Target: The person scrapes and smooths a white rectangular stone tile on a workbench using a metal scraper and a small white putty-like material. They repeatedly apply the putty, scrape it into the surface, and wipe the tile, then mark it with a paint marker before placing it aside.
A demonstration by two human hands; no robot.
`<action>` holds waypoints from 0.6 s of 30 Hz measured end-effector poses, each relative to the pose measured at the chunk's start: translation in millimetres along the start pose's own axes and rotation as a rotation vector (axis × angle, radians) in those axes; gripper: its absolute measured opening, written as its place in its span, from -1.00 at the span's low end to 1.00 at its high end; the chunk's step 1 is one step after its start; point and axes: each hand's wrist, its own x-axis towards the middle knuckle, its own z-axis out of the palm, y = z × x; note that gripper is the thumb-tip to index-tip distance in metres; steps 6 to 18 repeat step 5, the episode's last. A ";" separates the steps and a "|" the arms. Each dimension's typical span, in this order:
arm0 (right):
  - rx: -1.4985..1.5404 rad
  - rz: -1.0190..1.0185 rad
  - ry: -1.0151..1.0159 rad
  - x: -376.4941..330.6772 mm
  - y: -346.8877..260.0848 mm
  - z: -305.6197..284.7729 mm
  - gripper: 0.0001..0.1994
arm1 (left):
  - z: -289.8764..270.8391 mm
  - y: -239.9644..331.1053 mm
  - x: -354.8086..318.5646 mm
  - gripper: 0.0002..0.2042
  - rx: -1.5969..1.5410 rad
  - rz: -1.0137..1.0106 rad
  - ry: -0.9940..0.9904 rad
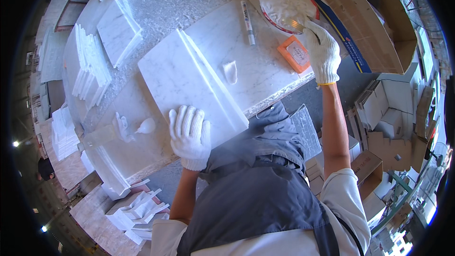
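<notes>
My left hand (189, 135), in a white knit glove, lies flat with fingers spread on a white marble tile (185, 78) that rests on a larger marble slab (256, 61). My right hand (322, 50), also gloved, reaches to the far right and grips a brush handle (295, 24) whose end dips into a red-rimmed tub of white paste (284, 2). An orange-backed scraper pad (295, 53) lies just below that hand.
A white marker tube (247, 21) and a dab of white paste (231, 71) sit on the slab. Stacks of marble tiles (92, 68) stand to the left, a putty knife (102, 135) near the front edge, cardboard boxes (379, 14) at the right.
</notes>
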 end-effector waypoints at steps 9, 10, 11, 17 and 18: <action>0.001 -0.047 0.022 7.2 10.4 21.2 -0.74 | -0.2 -0.9 -1.2 -0.72 0.000 -0.010 -0.030; 0.001 -0.047 0.022 7.2 10.4 21.2 -0.74 | -0.2 -0.9 -1.2 -0.72 0.000 -0.010 -0.030; 0.001 -0.047 0.022 7.2 10.4 21.2 -0.74 | -0.2 -0.9 -1.2 -0.72 0.000 -0.010 -0.030; 0.001 -0.047 0.022 7.2 10.4 21.2 -0.74 | -0.2 -0.9 -1.2 -0.72 0.000 -0.010 -0.030; 0.001 -0.047 0.022 7.2 10.4 21.2 -0.74 | -0.2 -0.9 -1.2 -0.72 0.000 -0.010 -0.030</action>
